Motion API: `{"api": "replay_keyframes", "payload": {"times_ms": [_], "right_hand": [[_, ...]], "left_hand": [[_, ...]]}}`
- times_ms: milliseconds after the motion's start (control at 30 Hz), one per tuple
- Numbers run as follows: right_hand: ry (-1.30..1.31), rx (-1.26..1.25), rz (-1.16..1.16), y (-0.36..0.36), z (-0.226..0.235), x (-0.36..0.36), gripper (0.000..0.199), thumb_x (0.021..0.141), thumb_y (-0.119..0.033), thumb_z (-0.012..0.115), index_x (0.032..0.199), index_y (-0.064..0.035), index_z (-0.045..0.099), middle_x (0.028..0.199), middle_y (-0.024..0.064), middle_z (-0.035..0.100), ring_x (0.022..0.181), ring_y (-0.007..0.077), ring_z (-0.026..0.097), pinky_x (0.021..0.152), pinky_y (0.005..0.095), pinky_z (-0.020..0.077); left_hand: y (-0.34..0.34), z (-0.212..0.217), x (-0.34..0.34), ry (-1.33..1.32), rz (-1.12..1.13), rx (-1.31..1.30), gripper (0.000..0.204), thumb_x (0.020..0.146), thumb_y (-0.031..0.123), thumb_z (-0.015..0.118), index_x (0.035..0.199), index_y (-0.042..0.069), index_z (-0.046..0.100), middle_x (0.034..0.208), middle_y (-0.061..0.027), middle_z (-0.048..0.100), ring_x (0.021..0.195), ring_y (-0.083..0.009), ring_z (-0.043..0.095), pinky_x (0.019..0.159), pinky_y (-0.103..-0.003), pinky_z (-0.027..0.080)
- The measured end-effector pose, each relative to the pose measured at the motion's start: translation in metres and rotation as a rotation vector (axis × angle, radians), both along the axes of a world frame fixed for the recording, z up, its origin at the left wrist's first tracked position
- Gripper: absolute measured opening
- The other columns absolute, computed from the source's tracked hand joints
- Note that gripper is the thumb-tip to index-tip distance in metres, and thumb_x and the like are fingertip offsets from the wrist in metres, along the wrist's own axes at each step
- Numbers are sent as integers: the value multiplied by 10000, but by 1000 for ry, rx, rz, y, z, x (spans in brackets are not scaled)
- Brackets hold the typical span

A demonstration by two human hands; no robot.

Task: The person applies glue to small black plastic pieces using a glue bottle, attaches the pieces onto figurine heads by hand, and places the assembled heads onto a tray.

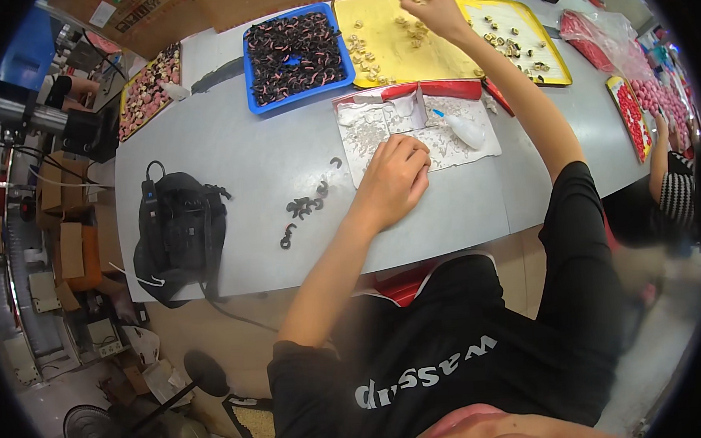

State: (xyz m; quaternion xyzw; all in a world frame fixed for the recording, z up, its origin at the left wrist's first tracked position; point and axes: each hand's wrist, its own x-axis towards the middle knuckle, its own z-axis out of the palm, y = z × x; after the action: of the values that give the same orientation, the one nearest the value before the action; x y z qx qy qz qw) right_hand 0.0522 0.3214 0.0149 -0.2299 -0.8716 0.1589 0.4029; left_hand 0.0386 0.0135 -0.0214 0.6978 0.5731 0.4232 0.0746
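My right hand (437,14) is stretched out over the far edge of a yellow tray (384,31) with several small gold-coloured pieces (414,35) in it. Its fingers are pinched together; what they hold is too small to name. My left hand (396,177) rests with curled fingers on the near part of a glue-crusted white sheet (362,143); anything inside them is hidden. A white squeeze bottle (466,130) with a blue tip lies on that sheet, beside a red-edged open box (443,92). Several dark curved pieces (306,206) lie left of my left hand.
A blue basket (250,81) full of black and pink curved pieces stands left of the yellow tray. Another yellow-rimmed tray (557,53) holds dark and gold pieces. A black bag (181,236) lies at left. At right, a co-worker's arm (658,151) reaches near red pieces (629,117).
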Motion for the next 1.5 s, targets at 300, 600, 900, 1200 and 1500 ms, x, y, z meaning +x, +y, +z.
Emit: {"api": "replay_keyframes", "payload": {"times_ms": [300, 600, 900, 1200, 1500], "right_hand": [[302, -966, 1, -14, 18, 141, 202, 892, -271, 569, 925, -78, 618, 762, 0, 576, 551, 71, 494, 418, 202, 323], [-112, -299, -411, -64, -26, 245, 236, 855, -253, 622, 836, -19, 645, 669, 69, 599, 571, 104, 538, 540, 268, 429], [-228, 155, -428, -98, -40, 233, 159, 812, -235, 636, 871, -90, 611, 807, 122, 596, 686, 341, 620, 598, 437, 498], [-163, 171, -346, -95, -36, 230, 131, 808, -175, 634, 879, -66, 631, 847, 126, 597, 805, 319, 604, 695, 414, 493], [-170, 182, -279, -95, -37, 229, 181, 863, -224, 578, 951, -72, 623, 955, 112, 609, 919, 309, 577, 845, 401, 412]], "left_hand": [[-2, 0, 1, -4, -3, 10, 83, 765, 23, 609, 834, 25, 564, 961, -83, 578, 983, -263, 519, 851, -380, 420], [0, 7, 4, -7, 16, 45, 88, 760, 12, 617, 840, 21, 581, 987, -98, 584, 983, -279, 525, 874, -385, 433], [-43, 102, 38, -523, -138, 366, 170, 760, -64, 556, 888, 33, 610, 958, -115, 607, 873, -262, 562, 804, -341, 451], [-74, 167, 119, -874, -555, 629, 91, 814, 113, 601, 830, 105, 512, 891, -71, 480, 783, -175, 478, 621, -281, 397], [-161, 149, 150, -968, -594, 579, 96, 821, 129, 605, 849, 116, 514, 927, -72, 478, 813, -179, 477, 648, -293, 398]]}}
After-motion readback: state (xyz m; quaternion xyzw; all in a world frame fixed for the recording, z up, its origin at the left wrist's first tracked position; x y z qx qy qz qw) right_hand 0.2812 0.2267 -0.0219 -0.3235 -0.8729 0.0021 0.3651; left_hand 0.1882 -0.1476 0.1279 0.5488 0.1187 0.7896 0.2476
